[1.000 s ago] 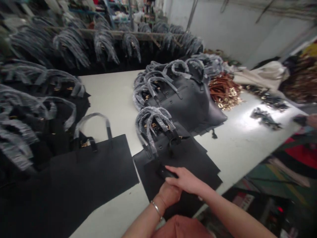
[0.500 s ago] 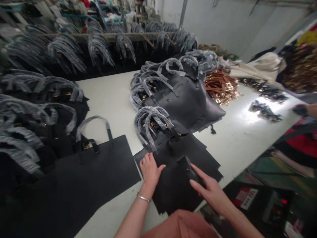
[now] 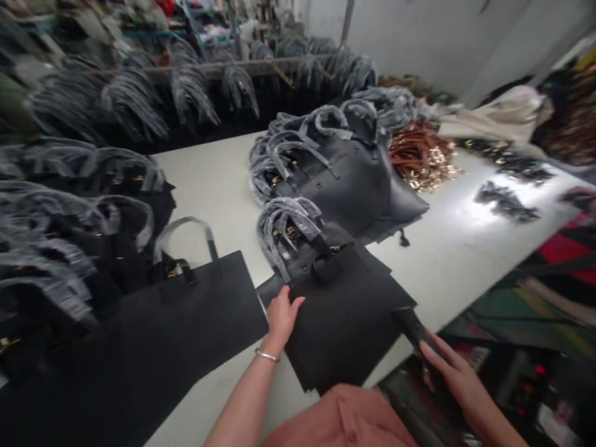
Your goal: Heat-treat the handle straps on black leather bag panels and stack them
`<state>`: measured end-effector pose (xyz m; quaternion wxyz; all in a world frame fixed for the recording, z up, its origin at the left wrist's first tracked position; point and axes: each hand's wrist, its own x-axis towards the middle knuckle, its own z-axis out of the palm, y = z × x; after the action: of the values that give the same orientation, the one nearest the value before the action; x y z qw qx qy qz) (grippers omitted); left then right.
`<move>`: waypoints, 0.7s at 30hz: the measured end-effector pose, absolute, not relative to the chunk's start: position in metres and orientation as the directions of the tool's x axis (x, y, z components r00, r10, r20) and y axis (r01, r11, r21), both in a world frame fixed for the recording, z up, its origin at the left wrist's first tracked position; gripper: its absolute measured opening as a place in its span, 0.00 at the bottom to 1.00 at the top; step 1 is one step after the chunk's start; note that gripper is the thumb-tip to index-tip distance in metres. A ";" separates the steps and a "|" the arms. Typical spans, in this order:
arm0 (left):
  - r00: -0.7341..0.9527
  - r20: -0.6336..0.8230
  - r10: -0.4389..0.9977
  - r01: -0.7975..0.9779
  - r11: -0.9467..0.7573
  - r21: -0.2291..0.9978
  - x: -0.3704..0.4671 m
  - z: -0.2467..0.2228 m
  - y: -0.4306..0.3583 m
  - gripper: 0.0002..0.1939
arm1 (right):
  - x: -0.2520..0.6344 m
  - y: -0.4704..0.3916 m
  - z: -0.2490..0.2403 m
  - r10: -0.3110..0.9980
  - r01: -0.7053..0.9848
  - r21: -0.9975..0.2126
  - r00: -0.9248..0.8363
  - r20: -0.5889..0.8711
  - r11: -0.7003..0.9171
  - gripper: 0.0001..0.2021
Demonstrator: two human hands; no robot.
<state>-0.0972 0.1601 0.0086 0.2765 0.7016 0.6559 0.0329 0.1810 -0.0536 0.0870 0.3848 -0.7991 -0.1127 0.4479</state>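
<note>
A black handbag [image 3: 344, 310] lies flat on top of a small stack, its handles [image 3: 288, 226] wrapped in clear plastic and pointing away from me. My left hand [image 3: 282, 316] rests on the left side of this bag near the handle base, thumb spread from the fingers. Off the bag's right corner, my right hand [image 3: 449, 366] is closed around a black hand-held tool [image 3: 410, 326] with a broad, flat front end. Blur hides exactly what kind of tool it is. Small gold hardware [image 3: 335, 249] shows at the bag's top edge.
More black bags [image 3: 200, 323] with wrapped handles fill the left side. Another bag pile [image 3: 354, 186] lies behind the stack on the white table [image 3: 209, 167]. Brown straps with gold buckles [image 3: 423, 155] and dark tassel-like pieces [image 3: 505, 202] lie at the right.
My right hand has moved the black tool rightward, from over the middle of the bag to past its right corner. My left hand stays on the bag's left side.
</note>
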 end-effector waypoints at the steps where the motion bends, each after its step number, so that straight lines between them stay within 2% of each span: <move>1: 0.145 -0.307 0.941 0.903 0.001 0.429 -0.098 0.007 0.161 0.20 | 0.184 -0.059 0.088 0.494 -0.228 -0.725 0.598 -0.631 -0.650 0.39; 6: 0.168 -0.291 0.942 0.915 -0.040 0.401 -0.090 0.005 0.158 0.22 | 0.200 -0.095 0.086 0.384 -0.443 -0.708 0.619 -0.685 -0.549 0.31; 10: 0.173 -0.285 0.943 0.919 -0.050 0.391 -0.090 0.008 0.158 0.23 | 0.206 -0.095 0.080 0.397 -0.512 -0.670 0.548 -0.737 -0.538 0.20; 15: 0.205 -0.270 0.941 0.903 -0.076 0.422 -0.092 0.007 0.162 0.22 | 0.224 -0.063 0.078 0.456 -0.496 -0.686 0.515 -0.726 -0.533 0.17; 21: 0.160 -0.299 0.941 0.883 -0.001 0.469 -0.092 0.004 0.163 0.24 | 0.240 -0.050 0.084 0.428 -0.379 -0.796 0.691 -0.582 -0.472 0.17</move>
<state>-0.0917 0.1631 0.0038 0.2863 0.7057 0.6461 0.0503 0.2404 -0.0496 0.0843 0.5135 -0.7628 -0.0162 0.3926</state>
